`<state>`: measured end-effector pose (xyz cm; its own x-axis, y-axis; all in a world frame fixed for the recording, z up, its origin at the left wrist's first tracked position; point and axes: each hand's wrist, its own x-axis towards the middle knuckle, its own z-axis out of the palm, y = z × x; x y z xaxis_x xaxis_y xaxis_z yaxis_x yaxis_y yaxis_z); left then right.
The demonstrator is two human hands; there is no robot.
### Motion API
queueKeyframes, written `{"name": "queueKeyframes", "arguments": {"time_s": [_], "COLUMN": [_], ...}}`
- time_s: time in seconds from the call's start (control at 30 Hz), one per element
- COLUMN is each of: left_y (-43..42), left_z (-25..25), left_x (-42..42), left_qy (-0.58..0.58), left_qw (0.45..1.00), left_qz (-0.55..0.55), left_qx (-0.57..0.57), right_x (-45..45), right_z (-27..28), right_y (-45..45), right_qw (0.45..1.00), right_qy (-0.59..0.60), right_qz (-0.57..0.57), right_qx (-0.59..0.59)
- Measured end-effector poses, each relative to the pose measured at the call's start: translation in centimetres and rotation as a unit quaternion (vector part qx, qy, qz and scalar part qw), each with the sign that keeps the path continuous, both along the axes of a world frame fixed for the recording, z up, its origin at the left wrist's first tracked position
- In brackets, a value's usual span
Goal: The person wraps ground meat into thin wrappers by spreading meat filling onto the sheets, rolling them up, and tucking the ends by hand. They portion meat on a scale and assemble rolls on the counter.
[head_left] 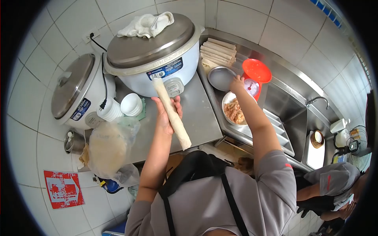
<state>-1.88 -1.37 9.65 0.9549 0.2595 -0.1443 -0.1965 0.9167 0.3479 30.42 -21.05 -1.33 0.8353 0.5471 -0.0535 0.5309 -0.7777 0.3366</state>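
Note:
My left hand (165, 120) holds a long, pale, uncooked spring roll (171, 112) across the palm, over the steel counter. Out to the right, my right hand (237, 84) is at the rim of a shallow round metal pan (221, 78), beside a red kitchen scale (252, 87) with a round dial. Its fingers look drawn together; what they hold, if anything, is hidden. Below that hand is a bowl of pinkish, shredded-looking filling (234, 111), partly covered by my forearm. Several finished rolls (218, 51) are stacked behind the pan.
Two large rice cookers (157, 69) stand on the counter (189, 114) at left, a white cloth (146, 25) on one lid. White bowls (131, 105) and a plastic bag of round wrappers (108, 147) sit nearby. A sink (291, 126) and another person (330, 183) are at right.

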Motion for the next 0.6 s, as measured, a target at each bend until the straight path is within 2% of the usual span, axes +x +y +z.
{"name": "queueKeyframes", "arguments": {"time_s": [0.07,0.2,0.27,0.3,0.37,0.43,0.5,0.57,0.6], "left_y": [0.5,0.5,0.2,0.2,-0.2,-0.8,-0.9,-0.3,-0.1], "left_z": [-1.4,-2.0,-1.6,-1.0,-0.3,-0.1,0.2,-1.6,-2.2], "left_x": [0.3,0.2,-0.5,-0.4,-0.2,-0.1,0.3,0.9,1.1], "left_qy": [0.023,0.049,-0.017,-0.056,-0.073,-0.082,-0.087,-0.192,-0.243], "left_qw": [0.999,0.996,0.993,0.988,0.992,0.993,0.994,0.972,0.955], "left_qz": [-0.009,-0.027,-0.063,-0.085,-0.07,-0.06,-0.055,-0.116,-0.147], "left_qx": [-0.039,-0.067,-0.103,-0.116,-0.081,-0.056,-0.036,-0.071,-0.088], "right_x": [0.3,-1.0,-0.2,0.5,-5.1,-11.5,-17.2,-20.2,-21.5], "right_z": [-0.1,4.5,3.2,3.2,8.6,12.5,15.1,15.1,15.5], "right_y": [0.0,0.0,-0.3,0.0,0.2,1.5,2.5,4.1,4.6], "right_qw": [0.999,0.987,0.945,0.914,0.773,0.646,0.613,0.63,0.676], "right_qy": [0.049,0.06,0.164,0.209,0.3,0.343,0.358,0.294,0.232], "right_qz": [0.011,-0.028,-0.017,-0.013,0.11,0.184,0.24,0.39,0.42], "right_qx": [-0.008,0.149,0.281,0.348,0.548,0.656,0.662,0.605,0.56]}}
